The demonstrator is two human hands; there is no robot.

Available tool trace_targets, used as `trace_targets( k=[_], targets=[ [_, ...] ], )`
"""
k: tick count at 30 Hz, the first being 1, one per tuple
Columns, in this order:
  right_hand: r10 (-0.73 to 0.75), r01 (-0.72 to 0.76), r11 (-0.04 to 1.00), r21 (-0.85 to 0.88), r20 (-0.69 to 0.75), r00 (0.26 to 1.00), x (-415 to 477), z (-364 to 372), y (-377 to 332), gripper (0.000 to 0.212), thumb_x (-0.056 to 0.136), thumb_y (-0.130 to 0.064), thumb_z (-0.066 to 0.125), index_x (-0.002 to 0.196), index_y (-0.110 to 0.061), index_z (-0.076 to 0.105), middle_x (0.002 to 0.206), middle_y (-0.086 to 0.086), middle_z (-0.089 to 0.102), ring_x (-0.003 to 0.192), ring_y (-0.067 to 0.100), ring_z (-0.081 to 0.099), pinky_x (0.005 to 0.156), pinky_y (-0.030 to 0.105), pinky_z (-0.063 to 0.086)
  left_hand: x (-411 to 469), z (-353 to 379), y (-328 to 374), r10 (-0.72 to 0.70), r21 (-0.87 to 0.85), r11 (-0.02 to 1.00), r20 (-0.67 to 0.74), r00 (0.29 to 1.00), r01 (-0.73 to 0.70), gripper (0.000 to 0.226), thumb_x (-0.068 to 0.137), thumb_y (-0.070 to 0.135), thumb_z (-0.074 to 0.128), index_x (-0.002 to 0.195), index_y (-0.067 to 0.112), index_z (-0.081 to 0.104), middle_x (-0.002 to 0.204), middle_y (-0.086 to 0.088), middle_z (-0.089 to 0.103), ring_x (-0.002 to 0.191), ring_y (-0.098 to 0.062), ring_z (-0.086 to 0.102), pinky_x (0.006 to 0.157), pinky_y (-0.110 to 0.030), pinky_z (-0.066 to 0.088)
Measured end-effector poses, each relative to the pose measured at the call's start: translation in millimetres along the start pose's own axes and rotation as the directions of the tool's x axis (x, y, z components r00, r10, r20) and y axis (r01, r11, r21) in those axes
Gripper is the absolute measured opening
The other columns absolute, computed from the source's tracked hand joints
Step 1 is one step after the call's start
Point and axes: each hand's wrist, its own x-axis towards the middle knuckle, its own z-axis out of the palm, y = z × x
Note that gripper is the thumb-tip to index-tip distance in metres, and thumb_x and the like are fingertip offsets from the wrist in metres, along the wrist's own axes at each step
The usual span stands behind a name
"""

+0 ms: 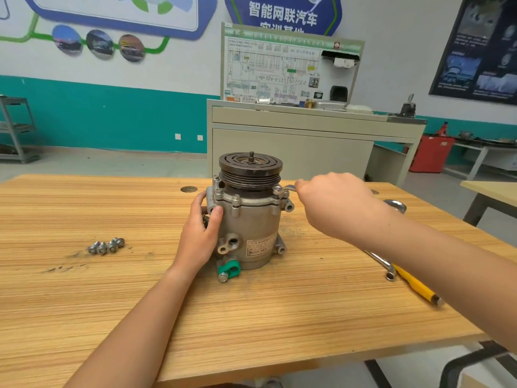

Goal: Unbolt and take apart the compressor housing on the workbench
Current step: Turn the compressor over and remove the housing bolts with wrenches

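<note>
Grey cast-metal compressor housing (251,219) stands upright at the middle of the wooden surface (251,317). Left hand (200,233) grasps its side, evidently bracing against torque; right hand (333,203) clenches a steel wrench (289,188) on a flange bolt (277,189). Four loose silver bolts (106,246) lie leftward.

Bright, even indoor light, soft shadows, slight blur overall, wide-angle bending at the edges.
</note>
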Motion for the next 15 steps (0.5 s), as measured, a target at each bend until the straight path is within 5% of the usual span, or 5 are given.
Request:
trace_targets(
  k=[6, 10, 15],
  targets=[
    [-0.079, 0.08, 0.997, 0.014, -0.035, 0.996, 5, 10, 19, 0.036, 0.092, -0.021, 0.038, 0.128, -0.018, 0.043, 0.057, -0.004, 0.03, 0.047, 0.011, 0.026, 0.04, 0.024, 0.019, 0, -1, 1, 0.009, -0.013, 1.0, 0.005, 1.0, -0.008, 0.066, 0.087, 0.057, 0.039, 0.145, 0.029, 0.028, 0.119, 0.01, 0.054, 0.107, -0.006, 0.053, 0.077, -0.015, 0.041],
    [-0.141, 0.144, 0.989, 0.023, -0.093, 0.986, 15, 23, 38, 0.05, 0.093, -0.02, 0.032, 0.141, -0.031, 0.027, 0.053, -0.004, 0.036, 0.046, 0.01, 0.033, 0.041, 0.024, 0.022, -2, 1, -1, 0.009, -0.032, 0.999, 0.003, 1.0, -0.008, 0.056, 0.094, 0.049, 0.042, 0.144, 0.028, 0.03, 0.123, 0.006, 0.056, 0.102, 0.007, 0.054, 0.07, -0.004, 0.042],
    [-0.192, 0.183, 0.98, -0.075, -0.135, 0.972, 53, 36, 52, 0.053, 0.091, -0.002, 0.037, 0.136, -0.029, 0.034, 0.084, 0.0, 0.055, 0.059, 0.016, 0.048, 0.043, 0.025, 0.028, -2, 2, 1, 0.004, -0.059, 0.998, 0.006, 1.0, -0.003, 0.068, 0.085, 0.059, 0.04, 0.144, 0.028, 0.03, 0.124, 0.009, 0.054, 0.106, 0.005, 0.053, 0.075, -0.01, 0.043]
  ],
)
